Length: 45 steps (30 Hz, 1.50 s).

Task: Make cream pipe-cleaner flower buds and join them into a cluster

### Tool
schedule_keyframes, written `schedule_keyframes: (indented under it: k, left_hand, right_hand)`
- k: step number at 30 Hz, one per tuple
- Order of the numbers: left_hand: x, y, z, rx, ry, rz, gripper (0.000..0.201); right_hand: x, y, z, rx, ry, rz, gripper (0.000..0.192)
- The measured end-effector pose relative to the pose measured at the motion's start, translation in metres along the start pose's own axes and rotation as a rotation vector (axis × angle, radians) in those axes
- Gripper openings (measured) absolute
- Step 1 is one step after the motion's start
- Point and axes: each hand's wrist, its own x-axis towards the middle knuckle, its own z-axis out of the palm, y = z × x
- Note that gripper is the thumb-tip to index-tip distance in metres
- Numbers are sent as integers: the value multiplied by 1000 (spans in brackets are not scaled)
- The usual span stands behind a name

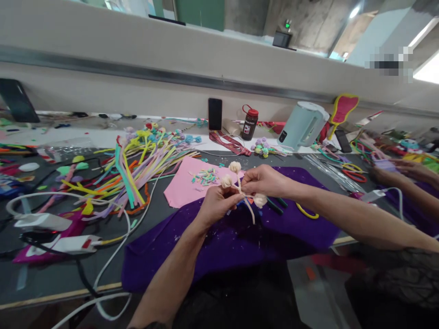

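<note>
Between my two hands is a cream pipe-cleaner flower stem (253,214) with three fluffy cream blooms; one bloom (235,167) points up, and the others sit to the left and right. My left hand (219,203) pinches the stem near the left bloom. Thumb and fingers of my right hand (262,180) grip it just below the top bloom. Under both hands lies a purple cloth (212,242). On it, dark-handled pliers (276,205) rest partly behind the right bloom, with a yellow loop (307,211) to their right.
Pink paper (181,185) bears small coloured clippings. At left lie a heap of pipe cleaners (133,169) and power strips (65,244) with white cables. A phone (215,114), a dark bottle (250,124) and a kettle (303,125) stand behind. A co-worker's hands (394,176) are at right.
</note>
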Motion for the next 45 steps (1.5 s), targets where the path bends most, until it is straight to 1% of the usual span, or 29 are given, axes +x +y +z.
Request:
schedule_keyframes:
  k: [2, 3, 4, 5, 6, 7, 10, 12, 14, 15, 18, 21, 26, 31, 34, 39, 42, 45]
  left_hand:
    - [-1, 0, 3, -39, -25, 9, 12]
    - [-2, 0, 4, -68, -44, 8, 12]
    - [-2, -1, 6, -107, -64, 1, 11]
    - [-2, -2, 8, -157, -76, -10, 11]
    - [-2, -3, 10, -217, -73, -25, 11]
    - [-2, -5, 12, -292, -51, -43, 10]
    - [2, -10, 15, -469, 57, -87, 15]
    - [5, -13, 16, -532, 110, -109, 18]
    - [8, -14, 15, -578, 145, -135, 20]
    - [9, -15, 15, -604, 159, -148, 21]
    - [11, -16, 13, -663, 195, -149, 23]
    - [12, -19, 12, -652, 258, -121, 24]
    - [15, -24, 12, -620, 382, -129, 26]
    - [19, -27, 13, -591, 467, -124, 27]
    - [20, -30, 12, -578, 466, -110, 28]
    - [20, -30, 15, -611, 421, -80, 28]
    - [21, -30, 17, -627, 407, -63, 25]
    - [21, -31, 18, -568, 422, -52, 25]
  right_hand:
    - [1, 7, -4, 224, -129, 105, 13]
    - [2, 11, -5, 302, -190, 138, 14]
    - [2, 15, -6, 360, -233, 148, 15]
    - [3, 18, -5, 408, -246, 137, 16]
    - [3, 22, -3, 452, -217, 109, 16]
    - [3, 25, 1, 494, -153, 71, 16]
    - [3, 35, 21, 591, 154, -43, 12]
    - [5, 41, 37, 636, 319, -118, 17]
    - [8, 46, 53, 661, 415, -166, 25]
    - [10, 49, 60, 663, 443, -185, 28]
    - [18, 54, 74, 609, 506, -243, 29]
    - [24, 57, 82, 532, 560, -281, 23]
    - [26, 55, 85, 472, 625, -281, 14]
    - [25, 54, 84, 367, 635, -269, 16]
    - [24, 58, 84, 334, 607, -301, 19]
    - [23, 62, 83, 370, 570, -326, 21]
    - [22, 60, 82, 388, 594, -309, 20]
    - [22, 56, 81, 422, 644, -248, 20]
